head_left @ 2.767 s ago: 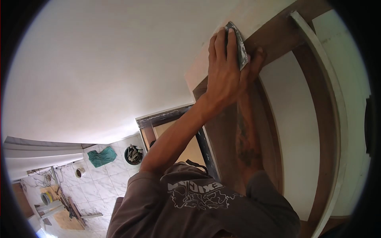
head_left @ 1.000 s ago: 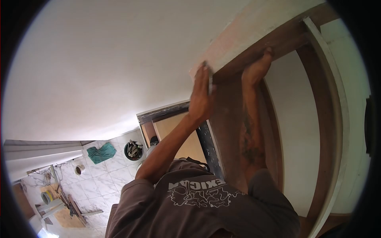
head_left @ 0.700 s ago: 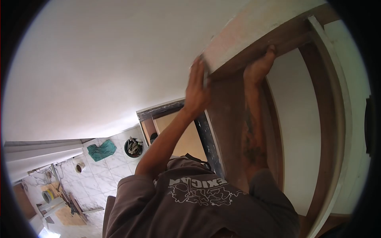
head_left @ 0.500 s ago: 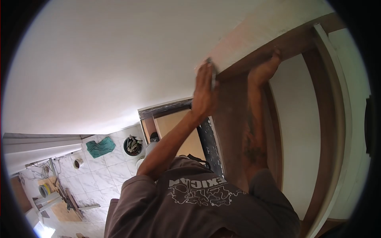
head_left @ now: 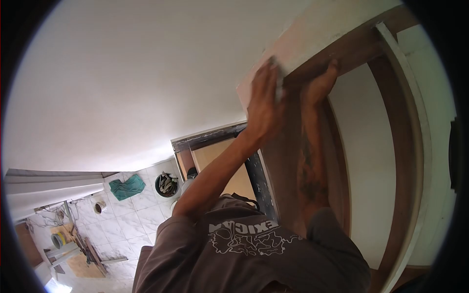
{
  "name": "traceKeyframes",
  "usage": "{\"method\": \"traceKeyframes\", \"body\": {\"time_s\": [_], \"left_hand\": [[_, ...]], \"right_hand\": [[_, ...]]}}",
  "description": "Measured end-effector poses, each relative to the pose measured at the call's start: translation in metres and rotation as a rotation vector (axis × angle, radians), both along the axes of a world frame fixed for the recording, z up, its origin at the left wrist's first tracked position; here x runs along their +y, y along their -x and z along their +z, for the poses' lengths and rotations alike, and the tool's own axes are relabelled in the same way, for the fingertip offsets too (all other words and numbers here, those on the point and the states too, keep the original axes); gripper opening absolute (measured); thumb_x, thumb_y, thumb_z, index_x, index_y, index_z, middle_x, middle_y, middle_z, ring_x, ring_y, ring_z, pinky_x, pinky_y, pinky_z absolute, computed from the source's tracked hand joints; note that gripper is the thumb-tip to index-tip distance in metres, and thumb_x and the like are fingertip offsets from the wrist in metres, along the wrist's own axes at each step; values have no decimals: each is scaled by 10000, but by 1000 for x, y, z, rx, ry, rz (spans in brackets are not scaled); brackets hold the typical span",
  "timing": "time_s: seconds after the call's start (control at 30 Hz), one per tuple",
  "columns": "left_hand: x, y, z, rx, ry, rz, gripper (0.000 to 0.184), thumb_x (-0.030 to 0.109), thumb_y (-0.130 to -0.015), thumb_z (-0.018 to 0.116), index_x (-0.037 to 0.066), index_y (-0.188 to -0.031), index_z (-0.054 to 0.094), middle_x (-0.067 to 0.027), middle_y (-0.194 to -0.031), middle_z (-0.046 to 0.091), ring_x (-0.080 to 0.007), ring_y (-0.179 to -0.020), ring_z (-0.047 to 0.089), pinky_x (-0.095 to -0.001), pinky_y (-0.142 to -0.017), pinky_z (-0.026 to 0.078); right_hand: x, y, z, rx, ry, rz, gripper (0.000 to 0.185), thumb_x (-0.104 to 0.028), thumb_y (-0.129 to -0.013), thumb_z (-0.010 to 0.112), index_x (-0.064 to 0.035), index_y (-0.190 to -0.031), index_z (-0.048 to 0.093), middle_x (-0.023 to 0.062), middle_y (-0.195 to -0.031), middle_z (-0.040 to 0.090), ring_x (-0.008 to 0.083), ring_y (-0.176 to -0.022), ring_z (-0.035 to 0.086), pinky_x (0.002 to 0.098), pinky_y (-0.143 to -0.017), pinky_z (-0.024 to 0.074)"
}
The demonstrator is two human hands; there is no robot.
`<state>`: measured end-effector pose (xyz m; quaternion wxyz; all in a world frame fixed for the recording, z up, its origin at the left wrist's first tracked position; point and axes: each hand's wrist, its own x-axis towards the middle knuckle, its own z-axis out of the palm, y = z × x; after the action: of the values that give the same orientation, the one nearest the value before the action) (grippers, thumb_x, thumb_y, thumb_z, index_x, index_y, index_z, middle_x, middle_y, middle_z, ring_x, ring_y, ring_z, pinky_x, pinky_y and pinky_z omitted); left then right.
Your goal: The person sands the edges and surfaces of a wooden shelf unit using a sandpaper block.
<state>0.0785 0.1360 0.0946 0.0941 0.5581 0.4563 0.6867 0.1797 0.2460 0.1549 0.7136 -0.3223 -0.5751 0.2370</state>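
Observation:
My left hand (head_left: 266,95) is closed around a thin grey sanding pad (head_left: 279,83), partly hidden by the fingers and blurred. The pad is at the edge where the pinkish, patchy strip of white wall (head_left: 288,44) meets a brown wooden board (head_left: 359,46). To the right, my right hand (head_left: 320,85) grips the lower edge of that board, with one digit stretched up its face. Its other fingers are mostly hidden.
A curved wooden frame (head_left: 410,141) stands at the right. Below left are a dark-edged doorway (head_left: 210,138), a bucket of rags (head_left: 167,185), a green cloth (head_left: 127,187), a small tub (head_left: 99,207) and tools with boards (head_left: 80,254) on the tiled floor.
My left hand and the pad have moved down from high on the strip to its lower corner, then slightly back up. My right hand has stayed on the board, now apart from the left.

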Motion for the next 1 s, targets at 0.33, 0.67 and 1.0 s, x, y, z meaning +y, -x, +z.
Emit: {"method": "traceKeyframes", "body": {"time_s": [0.33, 0.67, 1.0], "left_hand": [[-9, 6, -98, 20, 236, -1, 554, 95, -994, 498, -27, -1512, 344, -276, -1524, 350, -457, -1405, 349, -507, -1157, 330], [8, -2, -6, 30, 34, 65, 570, 137, -1005, 506, -29, -1519, 325, -281, -1533, 328, -464, -1406, 347, -509, -1141, 342], [14, -4, 42, 50, -44, 91, 597, 131, -999, 514, -49, -1522, 290, -287, -1545, 292, -482, -1398, 332, -518, -1159, 320]], "right_hand": [[-18, 7, 9, -116, -39, -115, 333, -247, -1069, 375, 25, -1195, 519, 135, -1140, 522, 241, -1075, 480, 363, -1009, 377], [-24, 3, 11, -91, 49, -48, 324, -253, -1065, 379, 14, -1163, 534, 130, -1144, 515, 223, -1080, 469, 360, -1013, 358], [-21, 4, 9, -158, 24, -164, 345, -252, -1066, 355, 24, -1173, 532, 140, -1148, 536, 239, -1105, 489, 364, -1027, 356]]}}
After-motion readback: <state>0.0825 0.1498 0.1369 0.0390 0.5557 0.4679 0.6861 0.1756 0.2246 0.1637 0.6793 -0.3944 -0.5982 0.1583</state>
